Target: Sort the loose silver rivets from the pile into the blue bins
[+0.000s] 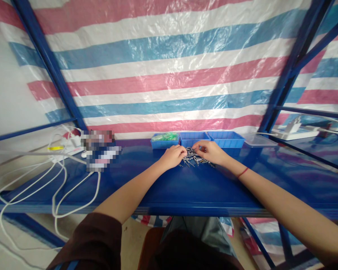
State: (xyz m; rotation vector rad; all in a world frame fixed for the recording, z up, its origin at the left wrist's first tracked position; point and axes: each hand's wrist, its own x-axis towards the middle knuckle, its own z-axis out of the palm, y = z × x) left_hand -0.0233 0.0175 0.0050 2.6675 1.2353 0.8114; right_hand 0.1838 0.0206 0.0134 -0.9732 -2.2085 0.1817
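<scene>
A loose pile of small, slim, silvery metal pieces lies on the blue table; they look like rivets or screws, too small to tell which. At the pile's left edge is my left hand, its fingers curled together. My right hand reaches over the pile from the right with thumb and fingertips pinched. Whatever either hand holds is hidden or too tiny to make out. Just behind the hands stand a blue bin and a second blue bin. Another blue bin, at the left, contains green-and-clear plastic packets.
White cables loop over the table's left side, near a blurred-out object. A clear plastic lid lies right of the bins. A white power strip sits farther right. Blue metal posts and a striped sheet enclose the back.
</scene>
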